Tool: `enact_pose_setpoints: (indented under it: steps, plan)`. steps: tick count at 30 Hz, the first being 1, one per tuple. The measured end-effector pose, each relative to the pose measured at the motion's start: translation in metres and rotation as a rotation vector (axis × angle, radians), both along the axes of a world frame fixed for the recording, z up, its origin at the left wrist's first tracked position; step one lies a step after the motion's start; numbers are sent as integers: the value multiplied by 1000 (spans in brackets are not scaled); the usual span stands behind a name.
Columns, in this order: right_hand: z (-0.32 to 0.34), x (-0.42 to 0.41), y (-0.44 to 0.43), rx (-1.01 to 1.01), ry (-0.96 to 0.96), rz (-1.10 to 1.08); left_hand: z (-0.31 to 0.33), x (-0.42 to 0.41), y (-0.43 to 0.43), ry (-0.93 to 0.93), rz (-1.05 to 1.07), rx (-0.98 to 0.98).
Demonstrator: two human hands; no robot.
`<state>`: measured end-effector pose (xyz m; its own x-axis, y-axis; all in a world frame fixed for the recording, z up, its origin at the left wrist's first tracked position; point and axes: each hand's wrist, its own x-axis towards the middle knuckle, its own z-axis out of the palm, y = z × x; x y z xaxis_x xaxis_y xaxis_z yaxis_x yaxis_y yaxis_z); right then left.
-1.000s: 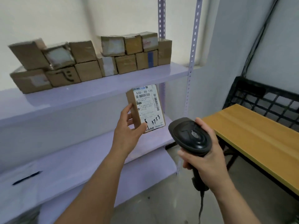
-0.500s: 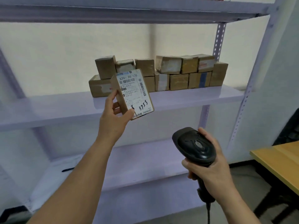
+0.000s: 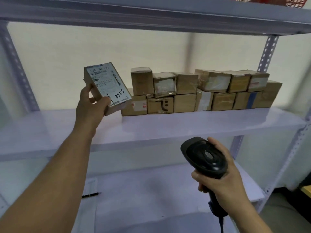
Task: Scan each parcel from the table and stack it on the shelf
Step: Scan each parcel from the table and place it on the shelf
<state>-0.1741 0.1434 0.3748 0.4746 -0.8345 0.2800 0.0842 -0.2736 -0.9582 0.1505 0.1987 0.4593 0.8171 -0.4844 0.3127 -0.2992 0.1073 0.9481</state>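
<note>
My left hand (image 3: 91, 106) grips a small cardboard parcel (image 3: 107, 84) with a white shipping label facing me, handwritten "3753" on it. The parcel is raised above the middle shelf board (image 3: 168, 125), just left of a two-layer row of stacked brown parcels (image 3: 202, 93). My right hand (image 3: 217, 179) holds a black barcode scanner (image 3: 204, 156) lower down, in front of the shelf, its cable hanging below.
The pale purple metal shelf has an upper board (image 3: 151, 15) overhead and a lower board (image 3: 151, 190) with a black pen (image 3: 91, 195) on it. Perforated uprights (image 3: 267, 52) stand at the sides. A corner of the wooden table (image 3: 307, 189) shows at far right.
The view swung left from the table to face the shelf. My left hand carried the parcel up and toward the left end of the stacked row. The scanner stayed low.
</note>
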Motion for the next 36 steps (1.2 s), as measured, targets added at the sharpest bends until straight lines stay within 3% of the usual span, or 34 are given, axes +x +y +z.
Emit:
enact_pose_setpoints:
  steps: [10, 17, 24, 36]
  plan:
    - [1, 68, -13, 3, 4, -40, 7, 81, -48, 32, -88, 29]
    - [4, 89, -19, 8, -47, -100, 34, 100, -95, 61, -225, 113]
    - [6, 90, -24, 1, -43, -148, 13, 113, -116, 0, -372, 223]
    - [4, 95, -34, 15, -31, -130, -4, 117, -129, 19, -350, 156]
